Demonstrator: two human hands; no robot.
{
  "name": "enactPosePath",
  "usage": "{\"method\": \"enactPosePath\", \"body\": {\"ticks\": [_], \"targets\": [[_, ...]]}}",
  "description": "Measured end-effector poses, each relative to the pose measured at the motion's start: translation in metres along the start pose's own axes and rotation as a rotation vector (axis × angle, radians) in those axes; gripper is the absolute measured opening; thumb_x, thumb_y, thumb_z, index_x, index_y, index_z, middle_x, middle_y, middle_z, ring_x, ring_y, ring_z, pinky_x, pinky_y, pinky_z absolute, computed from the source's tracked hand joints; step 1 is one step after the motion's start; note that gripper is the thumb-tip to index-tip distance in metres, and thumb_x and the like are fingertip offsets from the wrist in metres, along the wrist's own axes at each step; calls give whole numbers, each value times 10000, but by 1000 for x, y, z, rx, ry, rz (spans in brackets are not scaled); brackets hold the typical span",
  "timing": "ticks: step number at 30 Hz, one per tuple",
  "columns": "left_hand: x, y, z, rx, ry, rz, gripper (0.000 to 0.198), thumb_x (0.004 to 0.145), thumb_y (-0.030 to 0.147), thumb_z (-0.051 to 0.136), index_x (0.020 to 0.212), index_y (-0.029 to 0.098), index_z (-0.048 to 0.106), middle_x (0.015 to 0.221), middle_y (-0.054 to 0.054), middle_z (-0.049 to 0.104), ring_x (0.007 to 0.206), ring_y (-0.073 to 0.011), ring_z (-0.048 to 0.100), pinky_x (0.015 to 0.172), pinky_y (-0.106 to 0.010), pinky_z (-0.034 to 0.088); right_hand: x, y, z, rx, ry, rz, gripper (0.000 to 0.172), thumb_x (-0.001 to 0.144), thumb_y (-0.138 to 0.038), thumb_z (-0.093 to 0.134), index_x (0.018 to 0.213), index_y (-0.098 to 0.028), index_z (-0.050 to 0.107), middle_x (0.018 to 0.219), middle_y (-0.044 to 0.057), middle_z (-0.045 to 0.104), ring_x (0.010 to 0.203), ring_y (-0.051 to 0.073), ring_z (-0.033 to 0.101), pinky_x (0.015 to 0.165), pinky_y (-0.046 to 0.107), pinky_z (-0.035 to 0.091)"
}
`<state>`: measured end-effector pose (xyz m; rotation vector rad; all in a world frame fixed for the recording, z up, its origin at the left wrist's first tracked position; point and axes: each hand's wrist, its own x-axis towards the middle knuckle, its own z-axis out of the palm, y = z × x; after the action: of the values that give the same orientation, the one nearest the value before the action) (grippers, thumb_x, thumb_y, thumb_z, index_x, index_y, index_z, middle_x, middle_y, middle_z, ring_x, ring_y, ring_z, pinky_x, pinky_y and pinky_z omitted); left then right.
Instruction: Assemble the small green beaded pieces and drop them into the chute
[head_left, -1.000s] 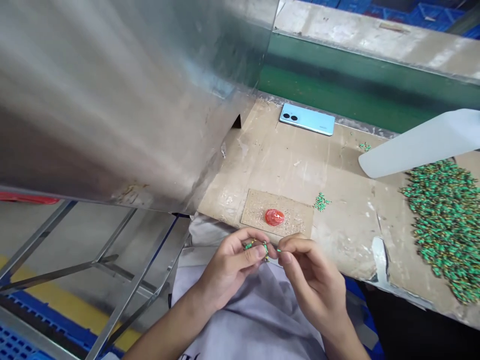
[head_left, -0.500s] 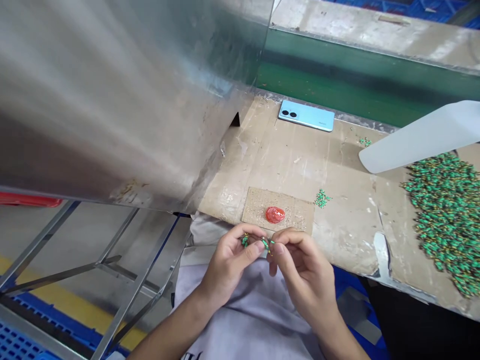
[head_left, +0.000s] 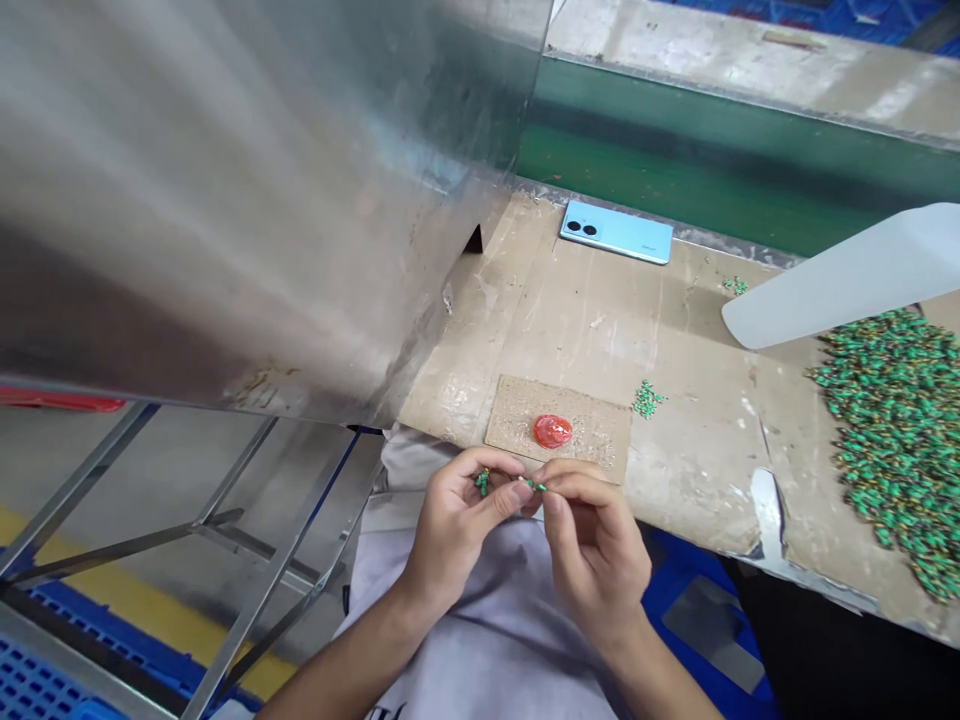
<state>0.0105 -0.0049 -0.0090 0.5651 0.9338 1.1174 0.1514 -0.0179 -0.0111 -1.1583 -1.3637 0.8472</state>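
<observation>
My left hand (head_left: 461, 525) and my right hand (head_left: 592, 545) meet over my lap, just below the table's front edge. Both are closed in a pinch on small green parts with thin wire leads (head_left: 529, 484). A few more of these green parts (head_left: 482, 481) show between my left fingers. Right above my hands a red blob (head_left: 553, 431) lies on a small speckled pad (head_left: 592, 432). A large heap of the same green parts (head_left: 896, 420) covers the table at the right.
A big sheet-metal housing (head_left: 247, 190) fills the left and hangs over the cardboard-covered table (head_left: 585, 320). A light-blue phone (head_left: 616, 233) lies at the back, by a green belt (head_left: 697, 180). A white plastic scoop (head_left: 840, 280) rests by the heap; a tiny green cluster (head_left: 646, 398) sits mid-table.
My hands have drawn closer together and my right hand has turned slightly inward. The view has shifted a little, so the heap sits further right.
</observation>
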Motion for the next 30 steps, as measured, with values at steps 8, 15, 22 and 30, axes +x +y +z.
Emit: {"method": "enactPosePath", "body": {"ticks": [8, 15, 22, 30], "targets": [[-1, 9, -5, 109, -60, 126, 73, 859, 213, 877, 860, 208, 804, 852, -14, 789, 773, -163, 718, 726, -271, 572, 17, -17, -20, 289, -219, 307, 64, 1057, -247, 624, 1006, -248, 662, 810, -12, 699, 623, 123, 697, 577, 241, 613], [-4, 17, -6, 347, -59, 242, 35, 875, 220, 866, 888, 237, 838, 871, -23, 792, 816, -182, 724, 744, -275, 559, 23, -24, -27, 270, -333, 391, 107, 1025, -301, 674, 949, -228, 690, 784, 2, 702, 637, 131, 689, 585, 240, 602], [-3, 18, -7, 455, -107, 344, 13, 906, 220, 838, 899, 231, 834, 861, -33, 779, 784, -176, 718, 695, -260, 555, 28, -27, -30, 234, -365, 442, 164, 1003, -341, 702, 905, -210, 707, 737, 13, 722, 617, 132, 692, 578, 233, 597], [-1, 15, -11, 506, -203, 510, 64, 909, 147, 822, 935, 203, 806, 867, -31, 756, 737, -137, 694, 621, -208, 519, 31, -27, -38, 175, -430, 467, 183, 1002, -351, 713, 886, -210, 713, 769, 17, 742, 656, 126, 679, 616, 223, 557]]}}
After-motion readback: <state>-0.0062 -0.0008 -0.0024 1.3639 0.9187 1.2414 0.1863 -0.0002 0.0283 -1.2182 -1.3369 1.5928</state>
